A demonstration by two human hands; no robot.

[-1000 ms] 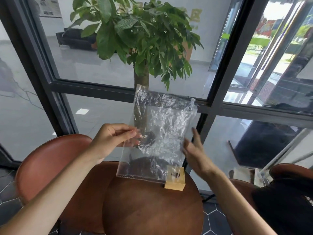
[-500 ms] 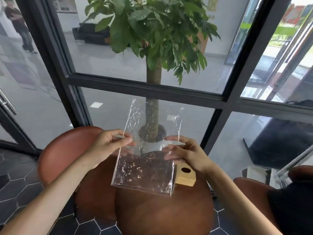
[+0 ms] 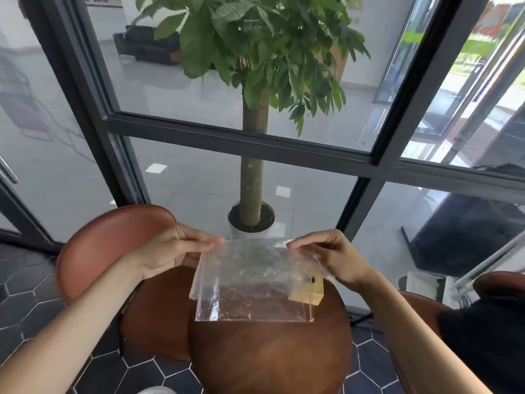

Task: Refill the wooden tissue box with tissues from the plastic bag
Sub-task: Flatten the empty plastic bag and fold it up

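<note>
A clear, crinkled plastic bag (image 3: 252, 282) hangs above the round wooden table (image 3: 270, 356), held by its top edge. My left hand (image 3: 173, 251) pinches the top left corner and my right hand (image 3: 329, 257) pinches the top right corner. The bag looks see-through; I cannot make out tissues inside it. A small light wooden tissue box (image 3: 308, 290) with a dark hole in its top stands on the table's far right side, partly seen through the bag.
A brown leather chair (image 3: 113, 245) stands at the left behind the table, another chair (image 3: 500, 282) at the right. Beyond the dark-framed glass wall (image 3: 241, 137) stands a potted tree (image 3: 251, 191). Dark hexagon floor tiles surround the table.
The bag has come down from upright in front of the window to a lower, flatter hold over the table. My right hand moved to its top right corner.
</note>
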